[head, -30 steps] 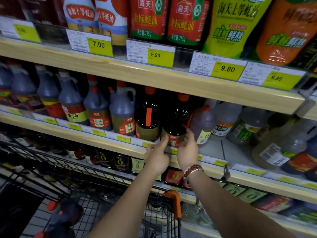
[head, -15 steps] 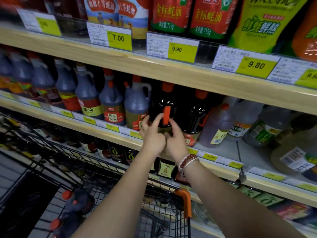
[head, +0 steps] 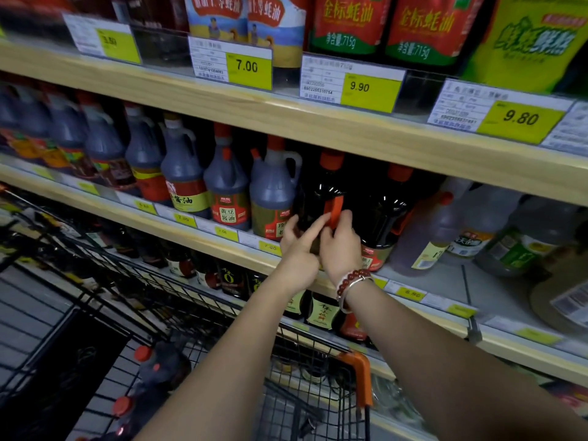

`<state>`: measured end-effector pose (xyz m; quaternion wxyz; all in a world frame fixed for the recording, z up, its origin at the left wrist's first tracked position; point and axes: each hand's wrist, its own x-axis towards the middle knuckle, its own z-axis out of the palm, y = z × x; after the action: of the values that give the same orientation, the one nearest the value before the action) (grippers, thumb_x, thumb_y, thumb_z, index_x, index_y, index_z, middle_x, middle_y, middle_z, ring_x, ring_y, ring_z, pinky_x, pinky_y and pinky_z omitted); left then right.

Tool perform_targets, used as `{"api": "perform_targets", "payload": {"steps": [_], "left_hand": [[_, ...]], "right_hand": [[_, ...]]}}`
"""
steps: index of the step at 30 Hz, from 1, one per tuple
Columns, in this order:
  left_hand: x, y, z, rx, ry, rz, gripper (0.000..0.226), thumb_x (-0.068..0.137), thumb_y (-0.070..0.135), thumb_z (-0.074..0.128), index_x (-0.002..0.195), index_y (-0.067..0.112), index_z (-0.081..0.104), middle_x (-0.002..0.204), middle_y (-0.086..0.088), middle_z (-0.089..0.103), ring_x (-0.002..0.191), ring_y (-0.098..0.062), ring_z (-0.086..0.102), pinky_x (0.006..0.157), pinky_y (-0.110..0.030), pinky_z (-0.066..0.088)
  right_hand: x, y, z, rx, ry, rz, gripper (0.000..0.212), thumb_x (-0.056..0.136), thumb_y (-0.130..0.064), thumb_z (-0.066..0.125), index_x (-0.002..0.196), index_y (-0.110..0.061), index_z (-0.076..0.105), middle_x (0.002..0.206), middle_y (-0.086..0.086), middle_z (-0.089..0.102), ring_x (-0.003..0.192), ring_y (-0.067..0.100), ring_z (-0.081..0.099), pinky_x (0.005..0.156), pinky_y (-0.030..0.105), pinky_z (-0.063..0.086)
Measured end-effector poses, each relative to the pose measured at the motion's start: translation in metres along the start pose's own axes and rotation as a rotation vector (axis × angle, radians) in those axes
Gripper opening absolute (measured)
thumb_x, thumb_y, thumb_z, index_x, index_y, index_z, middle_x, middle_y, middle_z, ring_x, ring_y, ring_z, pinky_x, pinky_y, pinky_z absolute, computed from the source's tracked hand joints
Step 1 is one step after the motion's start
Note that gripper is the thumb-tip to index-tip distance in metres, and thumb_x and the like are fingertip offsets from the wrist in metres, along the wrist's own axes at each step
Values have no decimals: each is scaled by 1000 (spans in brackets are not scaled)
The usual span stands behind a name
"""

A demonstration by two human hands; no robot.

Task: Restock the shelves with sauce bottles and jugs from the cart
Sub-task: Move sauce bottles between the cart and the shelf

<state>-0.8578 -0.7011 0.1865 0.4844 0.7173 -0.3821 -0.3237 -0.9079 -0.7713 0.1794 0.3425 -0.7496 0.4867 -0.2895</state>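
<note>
A dark sauce jug (head: 318, 192) with an orange cap and an orange handle stands at the front of the middle shelf (head: 197, 232), beside a second dark jug (head: 383, 214). My left hand (head: 297, 253) lies against its lower left side, index finger stretched across the front toward the handle. My right hand (head: 342, 246), with a bead bracelet on its wrist, covers the lower right front, its fingers curled at the bottom of the orange handle. The jug's label is hidden behind both hands. More grey jugs with red caps (head: 156, 374) lie in the black wire cart (head: 178, 300) below.
Grey soy sauce jugs (head: 227, 186) fill the middle shelf to the left, and pale vinegar jugs (head: 426, 237) stand to the right. The top shelf (head: 318, 122) carries oyster sauce pouches and yellow price tags. Small bottles (head: 321, 310) line the shelf below. The cart's orange handle (head: 361, 377) is near my right forearm.
Both hands left the base of the right dark jug and moved to the left one. My right fingers have since risen to its orange handle. The camera moved closer.
</note>
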Motion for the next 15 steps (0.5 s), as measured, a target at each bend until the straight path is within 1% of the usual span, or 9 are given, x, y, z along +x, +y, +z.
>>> {"api": "perform_targets", "payload": {"steps": [2,4,6,8,9,10,12,13,15], "left_hand": [[-2,-5,1,-47,67,61,89,73,-25,32,135,39,37,155,-2,4,144,-17,7,120,-33,14],[-3,-12,1,-194,166,60,84,70,-29,30,131,29,35,145,-2,24,137,-13,24,117,-30,21],[-3,-17,0,-352,204,-32,72,75,-29,26,132,16,31,134,2,34,126,-7,33,106,-22,27],[-4,-20,-1,-356,203,-84,63,84,-22,28,137,11,32,131,2,40,123,-8,37,96,-16,31],[-5,-21,-2,-337,181,-78,62,86,-20,28,139,10,33,129,3,40,124,-9,38,92,-12,31],[-6,-22,-2,-316,161,-71,63,86,-20,28,142,9,32,127,5,40,123,-7,36,89,-7,30],[-5,-24,-3,-264,112,-81,70,84,-21,27,145,13,29,131,9,35,124,-2,30,89,-2,26],[-3,-27,-3,-228,103,-85,74,83,-21,28,146,17,28,139,8,32,129,-4,28,94,-4,25],[1,-34,1,-153,86,-94,80,81,-19,31,146,27,28,154,-1,21,142,-14,19,104,-17,26]], "right_hand": [[4,-1,-3,26,7,29,25,90,-7,41,114,0,39,98,31,62,87,45,61,63,36,39],[5,0,-6,15,-12,31,29,91,-6,39,120,-1,37,99,31,61,89,44,60,63,32,33],[6,1,-9,-15,-20,19,35,92,-5,37,127,-3,36,100,31,61,90,43,60,63,29,31],[11,1,-8,-9,13,24,41,93,-5,35,134,-7,35,102,29,62,91,43,60,64,30,33],[14,2,-6,1,39,34,44,94,-5,35,137,-10,34,105,28,62,94,43,60,65,32,38],[16,1,-4,11,67,43,46,94,-5,35,139,-12,34,108,27,62,97,43,59,70,36,42],[17,1,-2,31,104,70,50,92,-3,37,141,-14,35,114,25,62,103,41,58,80,36,46],[18,2,-2,46,112,83,50,92,-2,37,140,-15,37,115,24,62,104,40,58,82,35,46],[20,4,-1,87,115,95,48,91,-1,38,138,-14,40,114,22,63,105,37,58,81,30,44]]}}
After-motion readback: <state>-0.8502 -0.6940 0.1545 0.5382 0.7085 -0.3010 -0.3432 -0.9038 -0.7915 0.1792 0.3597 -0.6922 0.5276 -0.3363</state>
